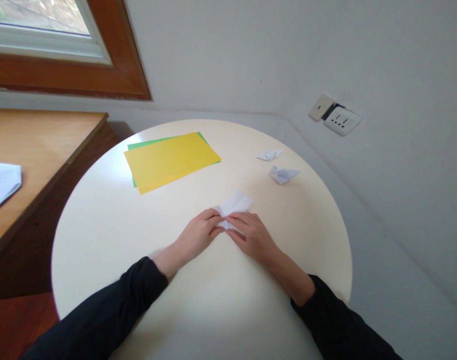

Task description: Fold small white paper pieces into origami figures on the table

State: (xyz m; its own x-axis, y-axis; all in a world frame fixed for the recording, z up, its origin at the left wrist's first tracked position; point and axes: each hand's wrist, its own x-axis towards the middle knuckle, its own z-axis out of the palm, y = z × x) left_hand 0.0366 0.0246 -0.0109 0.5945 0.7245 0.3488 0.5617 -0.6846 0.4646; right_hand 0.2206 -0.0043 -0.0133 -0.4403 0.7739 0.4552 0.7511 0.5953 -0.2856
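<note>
Near the middle of the round white table (146,225) lies a small piece of folded white paper (236,202). My left hand (200,232) pinches its left side, thumb toward me and fingers beyond. From the other side my right hand (253,235) grips the paper's near part, its fingertips almost meeting those of the left. A crease runs down the paper between the two thumbs. The far flap sticks out past my fingers, while the near part is partly covered by them.
Yellow paper (172,162) lies over a green sheet (134,181) at the far left of the table. Two folded white paper shapes (283,174) (269,155) rest at the far right. A wooden desk (63,135) stands to the left, and a wall socket (342,120) is at the right.
</note>
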